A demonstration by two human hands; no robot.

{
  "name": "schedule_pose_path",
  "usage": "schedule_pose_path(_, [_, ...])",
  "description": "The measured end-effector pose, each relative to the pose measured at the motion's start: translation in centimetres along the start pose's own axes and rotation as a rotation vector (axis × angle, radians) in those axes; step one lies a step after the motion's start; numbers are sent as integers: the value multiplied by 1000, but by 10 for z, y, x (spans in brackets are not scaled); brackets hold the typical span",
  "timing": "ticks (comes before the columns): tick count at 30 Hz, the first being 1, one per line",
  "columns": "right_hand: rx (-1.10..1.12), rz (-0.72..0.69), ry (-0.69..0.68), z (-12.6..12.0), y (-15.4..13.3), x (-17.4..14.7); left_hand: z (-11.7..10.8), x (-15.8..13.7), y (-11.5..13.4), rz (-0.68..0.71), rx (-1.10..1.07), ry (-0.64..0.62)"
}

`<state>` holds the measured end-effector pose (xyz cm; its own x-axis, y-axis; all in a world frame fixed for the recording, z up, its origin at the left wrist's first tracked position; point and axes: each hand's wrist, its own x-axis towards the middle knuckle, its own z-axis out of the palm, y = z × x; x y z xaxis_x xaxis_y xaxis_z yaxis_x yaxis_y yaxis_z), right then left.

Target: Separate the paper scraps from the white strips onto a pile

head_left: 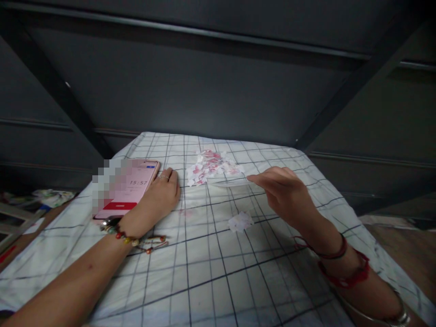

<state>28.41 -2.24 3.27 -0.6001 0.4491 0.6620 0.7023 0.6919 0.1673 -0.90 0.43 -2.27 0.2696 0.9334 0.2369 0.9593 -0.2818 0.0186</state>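
My left hand (162, 193) lies palm down on the checked cloth, its fingers flat and slightly curled, right beside a pink phone (127, 193) whose screen reads 15:57. My right hand (282, 190) hovers over the cloth with thumb and fingertips pinched together at the right rim of a shallow white dish (228, 184); whatever the fingertips hold is too small to make out. A heap of white and pink-red paper-like scraps (211, 165) covers the dish. Closer to me, between my hands, sits a small clump of whitish scraps (240, 221).
A white cloth with dark grid lines (211, 272) covers the table. Dark grey panels (204, 86) stand behind its far edge. At the lower left are a pale frame (13, 222) and some bags (54, 197). A faint pink stain (186, 212) marks the cloth.
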Motion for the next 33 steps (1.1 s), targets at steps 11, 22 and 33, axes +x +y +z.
schedule_pose_path(11, [8, 12, 29, 0, -5, 3, -2, 0, 0, -10, 8, -11])
schedule_pose_path(22, [38, -15, 67, 1, -9, 5, 0, 0, -1, 3, 16, 3])
schedule_pose_path(33, [106, -39, 86, -10, -6, 5, 3, 0, -2, 5, -4, 34])
